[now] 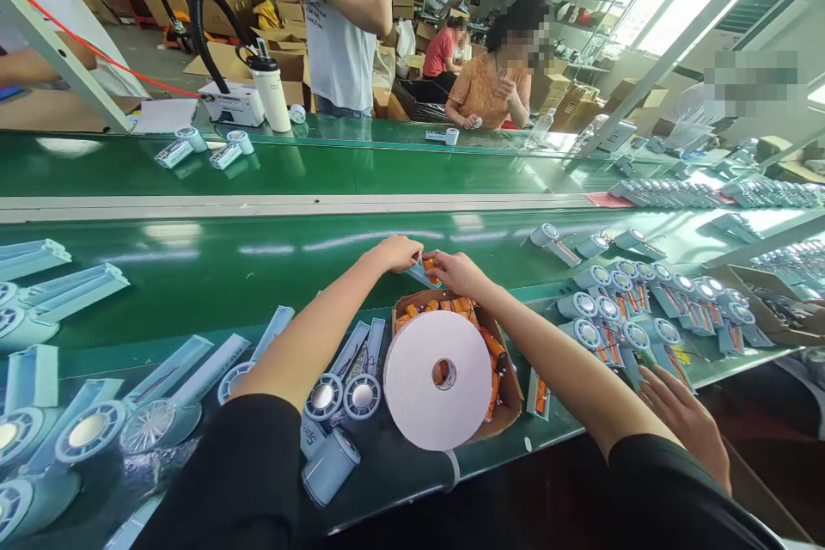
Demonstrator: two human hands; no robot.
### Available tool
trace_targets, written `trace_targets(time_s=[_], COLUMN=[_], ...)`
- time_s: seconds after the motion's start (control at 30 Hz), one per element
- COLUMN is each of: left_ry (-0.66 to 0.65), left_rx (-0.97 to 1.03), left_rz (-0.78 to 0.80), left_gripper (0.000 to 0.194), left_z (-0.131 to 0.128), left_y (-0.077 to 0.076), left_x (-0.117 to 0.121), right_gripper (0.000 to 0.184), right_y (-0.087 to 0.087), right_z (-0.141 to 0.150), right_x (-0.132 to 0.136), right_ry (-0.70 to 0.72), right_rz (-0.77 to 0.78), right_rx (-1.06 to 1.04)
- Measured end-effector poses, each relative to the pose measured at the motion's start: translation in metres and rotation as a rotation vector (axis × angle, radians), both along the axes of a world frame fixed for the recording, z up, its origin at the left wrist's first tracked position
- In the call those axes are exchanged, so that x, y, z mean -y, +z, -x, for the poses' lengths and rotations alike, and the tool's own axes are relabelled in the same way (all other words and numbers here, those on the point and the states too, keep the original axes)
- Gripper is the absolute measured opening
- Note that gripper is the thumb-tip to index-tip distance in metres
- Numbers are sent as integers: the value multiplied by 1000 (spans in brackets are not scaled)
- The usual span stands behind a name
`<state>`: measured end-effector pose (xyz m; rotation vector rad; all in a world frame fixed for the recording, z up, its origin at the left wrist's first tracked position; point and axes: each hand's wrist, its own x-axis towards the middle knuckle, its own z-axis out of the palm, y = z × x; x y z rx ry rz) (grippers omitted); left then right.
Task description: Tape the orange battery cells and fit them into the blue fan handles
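Both my hands are close together over the green belt, beyond a box of orange batteries. My left hand (398,254) is closed at a light blue handle casing (420,277), though its fingertips are partly hidden. My right hand (459,271) pinches an orange battery (430,266) against that casing. Just below, a large roll of white tape (422,387) lies on top of the cardboard box (512,412), and orange batteries (496,361) show around it. Left of the roll are light blue handheld fan bodies (362,395) with open handles and wires.
More fan bodies (90,430) crowd the left; several with orange batteries (622,309) stand right. A co-worker's hand (687,421) reaches in at the right. Across the belt (290,163) are a white bottle (271,94), a black-hosed machine (232,103) and people.
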<state>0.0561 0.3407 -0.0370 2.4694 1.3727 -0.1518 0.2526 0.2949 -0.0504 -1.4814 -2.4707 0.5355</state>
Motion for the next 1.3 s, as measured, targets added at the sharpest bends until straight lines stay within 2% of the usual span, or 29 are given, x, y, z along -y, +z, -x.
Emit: trace_targets(time_s=[0.2, 0.37, 0.47, 0.57, 0.67, 0.73, 0.77, 0.8, 0.83, 0.87, 0.9, 0.93, 0.97, 1.03, 1.1, 1.17, 1.23, 1.3], left_ry=[75, 120, 145, 163, 166, 178, 151, 101, -22, -214, -378, -478, -500, -448, -355, -320, -322, -287], left_rx=[95, 148, 155, 173, 250, 324, 376, 422, 496, 533, 499, 416, 329, 169, 82, 77, 146, 247], left_rz=[29, 57, 49, 19, -69, -167, -224, -272, -330, -335, -312, -315, -339, -399, -437, -431, -442, -505], left_gripper=[22, 20, 30, 24, 26, 35, 36, 36, 36, 38, 47, 58, 70, 83, 85, 84, 81, 78], left_z=[-7, -12, -17, -24, -26, -18, -11, -2, 7, 17, 26, 33, 38, 43, 43, 43, 47, 57], left_y=[-3, -9, -10, -2, 17, 31, 37, 40, 42, 42, 40, 37, 33, 25, 18, 16, 16, 16], left_x=[-1, 0, -2, -1, 16, 46, 67, 91, 119, 148, 176, 203, 225, 256, 267, 267, 265, 267], right_gripper=[31, 32, 32, 26, 32, 45, 49, 52, 54, 52, 51, 48, 44, 41, 44, 43, 42, 44], right_y=[5, 12, 21, 42, 66, 71, 68, 60, 49, 35, 19, 3, -11, -32, -41, -38, -29, -17], right_z=[8, 24, 32, 23, -12, -45, -61, -75, -86, -92, -94, -91, -85, -62, -38, -19, -9, -6], right_x=[-4, -12, -16, -4, 43, 98, 131, 165, 199, 231, 259, 283, 302, 321, 323, 316, 311, 313], right_ry=[13, 73, 77, 60, -15, -124, -185, -228, -269, -300, -331, -363, -400, -474, -510, -455, -320, -182], right_rz=[13, 89, 142, 163, 66, -34, -68, -79, -78, -37, 15, 84, 156, 294, 404, 522, 610, 621], right_rx=[274, 430, 433, 326, 127, 4, -47, -80, -128, -269, -388, -475, -539, -574, -567, -607, -697, -773])
